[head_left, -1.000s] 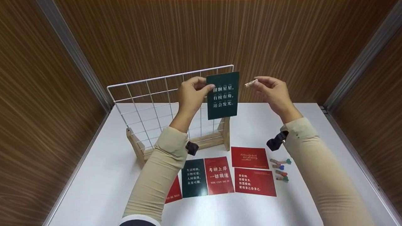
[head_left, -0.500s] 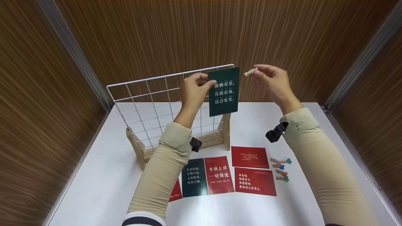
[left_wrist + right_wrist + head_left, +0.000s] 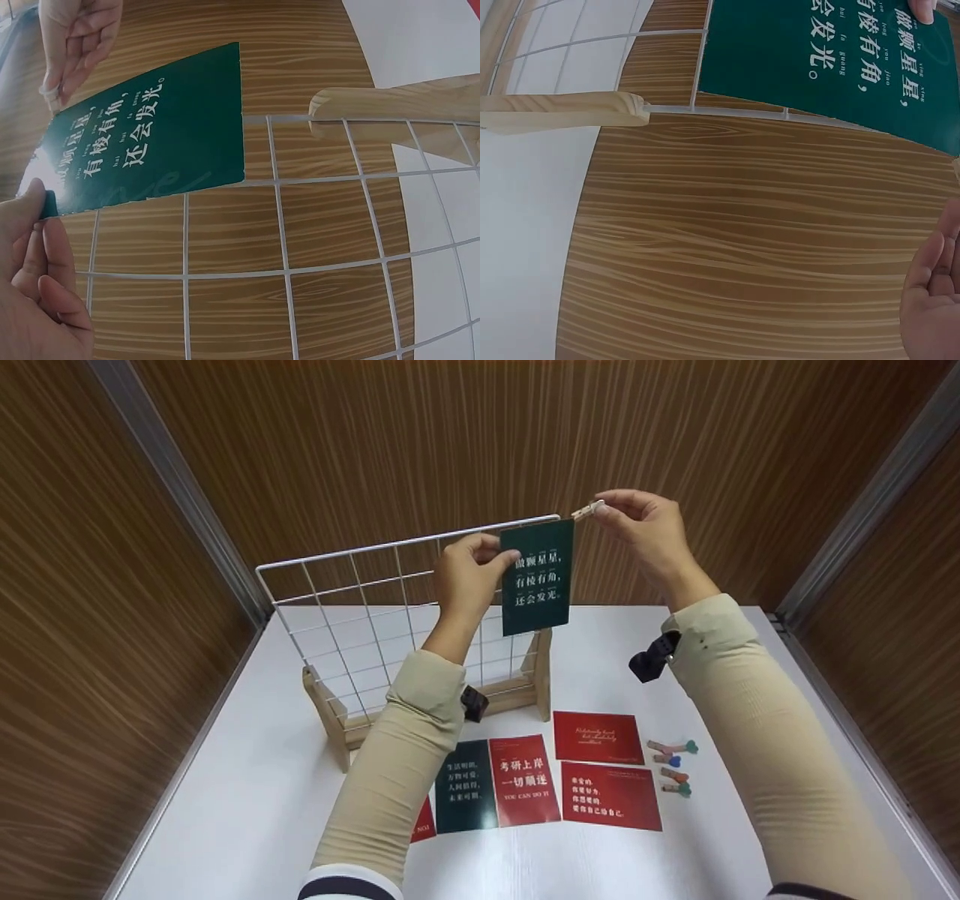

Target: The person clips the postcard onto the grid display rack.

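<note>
A dark green card (image 3: 537,577) with white Chinese writing is held upright before the right end of a white wire grid (image 3: 379,577). My left hand (image 3: 472,574) pinches the card's left edge between thumb and fingers. Between thumb and fingers of my right hand (image 3: 649,532) is a small light wooden clothespin (image 3: 587,511), its tip close to the card's upper right corner. Whether the clothespin touches the card I cannot tell. In the left wrist view the card (image 3: 172,127) lies in front of the grid's wires.
The grid stands in a wooden base (image 3: 517,701) on a white table (image 3: 600,862). In front lie red cards (image 3: 525,780), (image 3: 598,737), (image 3: 611,796) and a green card (image 3: 466,786); another red one is partly behind my left sleeve. Several clothespins with coloured hearts (image 3: 673,776) lie at right.
My right hand has moved up and left with the clothespin, closer to the card's upper right corner. The left hand has shifted the card slightly up and right.
</note>
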